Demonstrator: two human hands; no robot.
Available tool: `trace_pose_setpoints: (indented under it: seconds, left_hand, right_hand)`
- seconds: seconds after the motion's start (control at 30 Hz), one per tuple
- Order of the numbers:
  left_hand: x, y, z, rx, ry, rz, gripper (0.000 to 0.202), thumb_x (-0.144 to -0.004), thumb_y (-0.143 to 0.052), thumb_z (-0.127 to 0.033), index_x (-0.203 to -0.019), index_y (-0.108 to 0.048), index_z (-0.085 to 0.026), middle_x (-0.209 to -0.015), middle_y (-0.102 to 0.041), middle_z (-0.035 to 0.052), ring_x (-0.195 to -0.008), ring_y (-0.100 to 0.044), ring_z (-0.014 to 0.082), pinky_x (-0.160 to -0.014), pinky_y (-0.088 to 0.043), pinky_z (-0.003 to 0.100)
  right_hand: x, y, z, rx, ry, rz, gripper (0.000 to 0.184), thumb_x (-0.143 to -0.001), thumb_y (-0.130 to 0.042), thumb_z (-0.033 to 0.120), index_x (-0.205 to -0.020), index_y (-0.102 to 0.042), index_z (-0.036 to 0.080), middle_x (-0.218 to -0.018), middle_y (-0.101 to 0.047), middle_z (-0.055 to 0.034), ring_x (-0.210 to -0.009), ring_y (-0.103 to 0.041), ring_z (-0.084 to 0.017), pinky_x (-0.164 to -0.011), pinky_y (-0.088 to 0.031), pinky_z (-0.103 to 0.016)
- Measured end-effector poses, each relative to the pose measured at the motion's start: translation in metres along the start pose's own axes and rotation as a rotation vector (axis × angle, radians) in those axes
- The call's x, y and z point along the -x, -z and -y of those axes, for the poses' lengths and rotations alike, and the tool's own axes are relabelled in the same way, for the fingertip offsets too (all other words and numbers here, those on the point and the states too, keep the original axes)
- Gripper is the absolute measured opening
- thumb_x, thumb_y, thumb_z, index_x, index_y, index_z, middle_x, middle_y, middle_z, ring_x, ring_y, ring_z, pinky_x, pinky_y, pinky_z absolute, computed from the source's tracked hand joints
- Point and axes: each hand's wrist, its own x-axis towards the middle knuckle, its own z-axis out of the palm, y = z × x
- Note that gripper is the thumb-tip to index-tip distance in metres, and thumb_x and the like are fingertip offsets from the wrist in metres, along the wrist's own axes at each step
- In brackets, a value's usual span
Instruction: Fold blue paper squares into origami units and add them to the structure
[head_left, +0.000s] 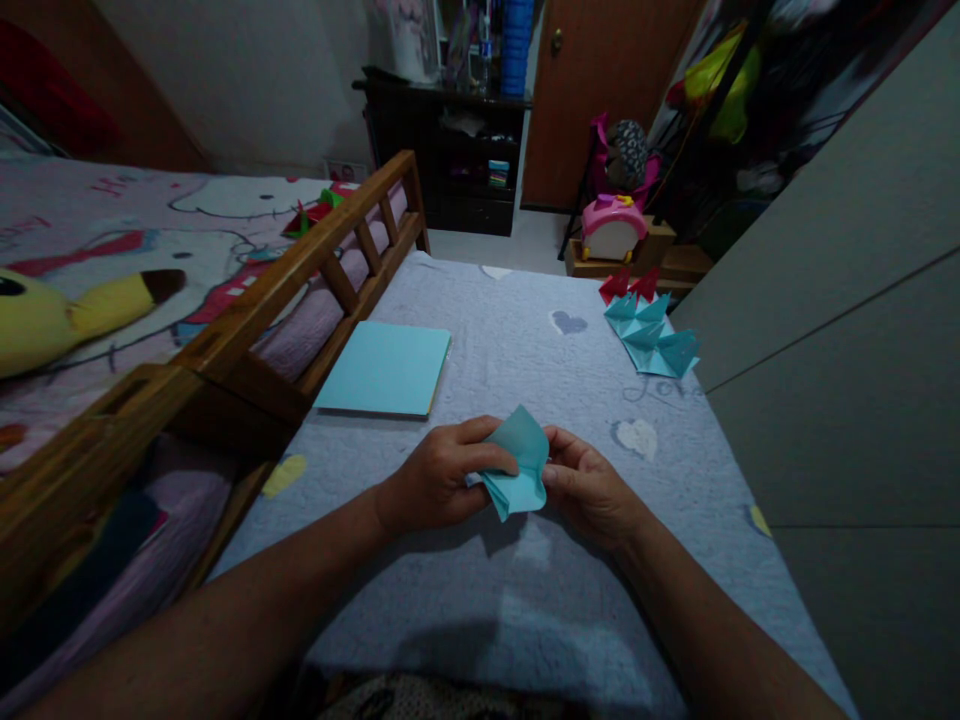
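Observation:
Between my two hands is a partly folded sheet of light blue origami paper [525, 450], held above the bed cover. My left hand [450, 475] grips its left side, the thumb lying across the front and the other fingers behind. At the right edge, my right hand [589, 485] pinches the paper between thumb and fingers; some of its fingertips are hidden behind the sheet. A flat stack of blue paper [386, 370] lies on the bed beyond my left hand. Folded blue paper pieces [651, 335] rest at the far right, beside red folded paper pieces [628, 286].
A pale quilted bed cover [510, 330] spreads under my hands. On the left runs a wooden bed rail [300, 265], with another bed and a yellow plush toy [90, 310] behind it. A pale cabinet [847, 350] borders the right side. A dark cabinet [450, 215] stands beyond the bed's end.

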Motion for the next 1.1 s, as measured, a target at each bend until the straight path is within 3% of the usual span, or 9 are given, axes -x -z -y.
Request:
trace_pose_setpoints:
  seconds: [0.27,0.47,1.1]
  left_hand:
    - [-0.0002,-0.0009,0.0006,0.032,0.007,0.026,0.008,-0.088,-0.064,-0.016,-0.093,-0.07,-0.018,-0.102,-0.066,0.0093,-0.085,-0.065,0.0162,-0.073,-0.055,0.028]
    - [0.0006,-0.0012,0.0012,0.042,0.006,0.043,0.011,-0.089,-0.06,-0.015,-0.093,-0.07,-0.018,-0.095,-0.064,0.0073,-0.08,-0.062,0.0155,-0.069,-0.053,0.027]
    - [0.0004,-0.0016,0.0013,0.02,0.008,0.06,0.012,-0.09,-0.061,-0.016,-0.098,-0.07,-0.019,-0.094,-0.065,0.0061,-0.077,-0.062,0.0142,-0.068,-0.052,0.025]
  right_hand:
    - [-0.0004,0.0051,-0.0018,0.078,-0.008,0.021,0.04,-0.066,-0.091,0.034,-0.095,-0.067,0.019,-0.082,-0.068,0.0008,-0.067,-0.06,-0.01,-0.066,-0.049,-0.023]
    - [-0.0007,0.0036,-0.0027,0.144,0.012,0.021,0.037,-0.068,-0.09,0.037,-0.09,-0.066,0.019,-0.079,-0.065,0.0012,-0.065,-0.057,-0.009,-0.064,-0.045,-0.022]
    - [0.0002,-0.003,-0.0018,0.32,0.14,-0.075,0.026,-0.074,-0.083,0.036,-0.079,-0.063,0.02,-0.068,-0.057,0.0034,-0.06,-0.048,-0.009,-0.057,-0.039,-0.024]
